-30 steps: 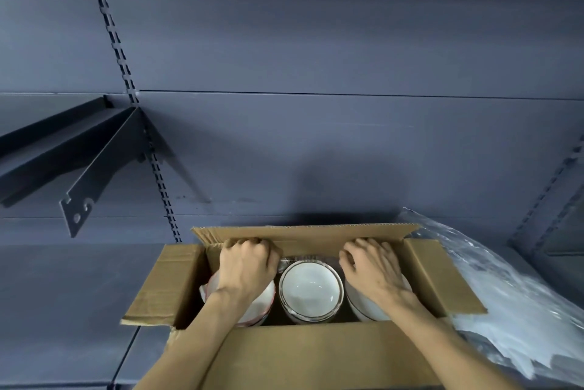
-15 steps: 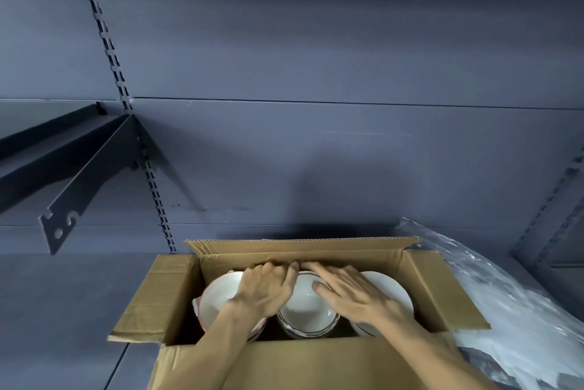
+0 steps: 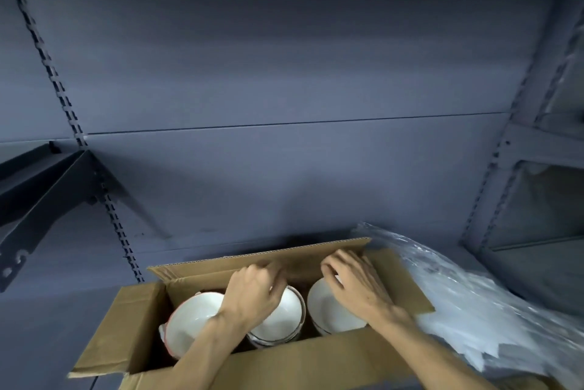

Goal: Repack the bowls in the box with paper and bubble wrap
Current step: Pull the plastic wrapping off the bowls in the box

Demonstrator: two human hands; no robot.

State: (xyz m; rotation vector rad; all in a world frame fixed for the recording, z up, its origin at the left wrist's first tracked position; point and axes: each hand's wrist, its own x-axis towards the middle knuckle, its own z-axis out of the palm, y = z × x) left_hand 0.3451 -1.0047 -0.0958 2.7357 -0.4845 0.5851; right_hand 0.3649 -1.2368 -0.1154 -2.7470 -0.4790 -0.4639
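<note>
Head view, read from nine o'clock across to three. At nine o'clock of the frame, a dark shelf bracket [image 3: 47,200] fixed to the slotted upright of the grey back panel. At six o'clock, standing on the grey shelf [image 3: 47,326], the open cardboard box [image 3: 284,367], flaps turned out, far flap [image 3: 252,258] upright at its twelve o'clock.

Inside, three white bowls in a row, mouths up and bare, no paper or wrap visible over them: left bowl [image 3: 189,317] at the box's nine o'clock, middle bowl [image 3: 278,323] at its centre, right bowl [image 3: 328,310] toward three o'clock.

Left hand [image 3: 252,291] reaching over the near wall, lying above the gap between left and middle bowls, fingers curled at the middle bowl's far rim, close to the far wall. Blurred; cannot tell whether that grip holds the rim or merely rests there. Right hand [image 3: 354,285] over the right bowl's far edge, fingers bent down by the far wall; grip likewise hidden by blur, cannot tell what, if anything, is pinched.

At three o'clock, just beside the box, a crumpled heap of clear bubble wrap [image 3: 474,304], untouched by either hand.

Judged step: settling or checking the bowls in their row, padding not yet added. Next move likely calls for freeing one hand, reaching right for the wrap, and easing it between and over the bowls without knocking rims together.
</note>
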